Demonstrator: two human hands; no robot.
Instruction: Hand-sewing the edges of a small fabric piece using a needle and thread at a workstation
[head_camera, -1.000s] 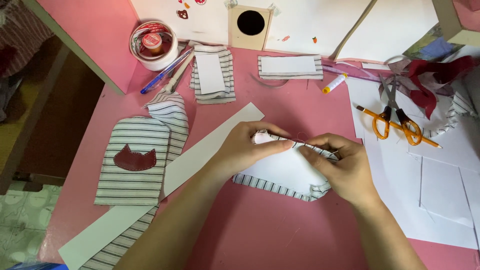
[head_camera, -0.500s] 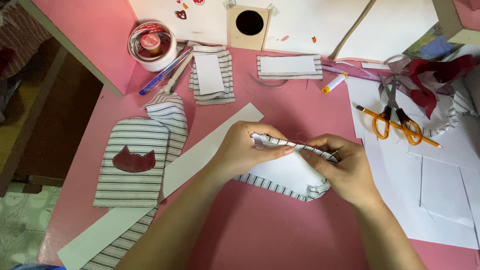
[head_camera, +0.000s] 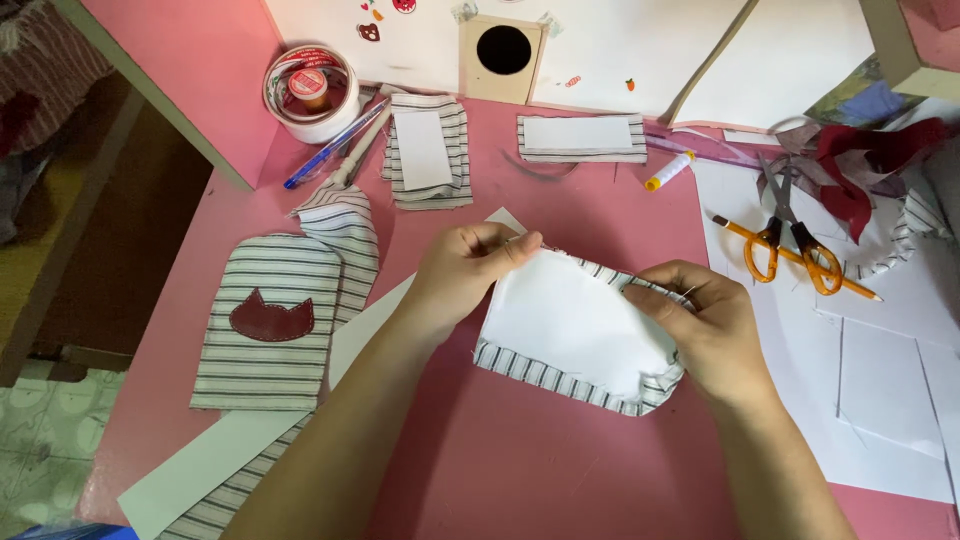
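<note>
Both hands worked a white card shape wrapped in striped fabric (head_camera: 570, 340), which lay on the pink table (head_camera: 520, 460) near the middle of the scene. The left hand (head_camera: 465, 275) pinched the piece's far left corner between thumb and fingertips, while the right hand (head_camera: 700, 325) gripped its right edge, fingers curled over the folded fabric border. To the left lay a striped fabric panel (head_camera: 270, 320) bearing a dark red cat-head patch (head_camera: 272, 318), with a long strip of white card (head_camera: 300, 400) just beside it. Farther away sat a roll of tape (head_camera: 312, 92), a blue pen (head_camera: 335, 148) and two smaller striped pieces backed with white card (head_camera: 425, 150). To the right, orange-handled scissors (head_camera: 790, 245) rested on white paper sheets (head_camera: 880, 380), near dark red fabric scraps (head_camera: 860, 170).
</note>
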